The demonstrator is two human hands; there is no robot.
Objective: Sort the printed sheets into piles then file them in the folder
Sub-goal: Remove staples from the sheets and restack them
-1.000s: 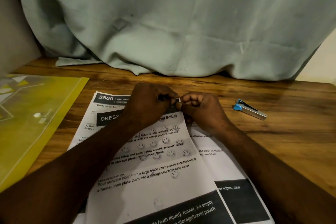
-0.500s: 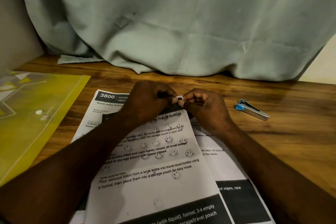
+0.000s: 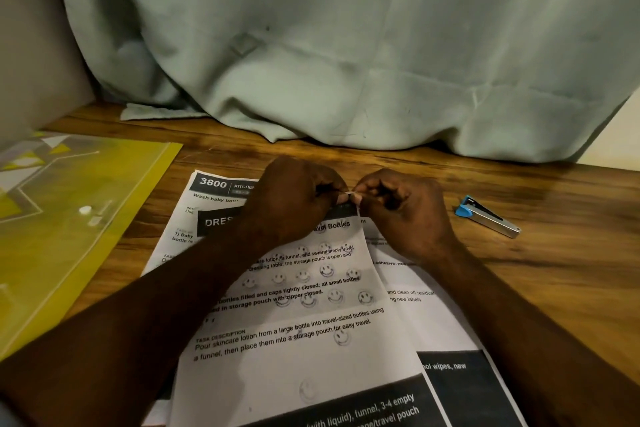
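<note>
Left hand (image 3: pixel 294 199), right hand (image 3: pixel 407 213) pinch white bit (image 3: pixel 351 191) above sheets' (image 3: pixel 294 360) far edge.

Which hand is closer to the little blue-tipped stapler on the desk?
Right. The right hand is just left of the stapler, not touching; the left hand is farther left. Both pinch a small white strip.
</note>
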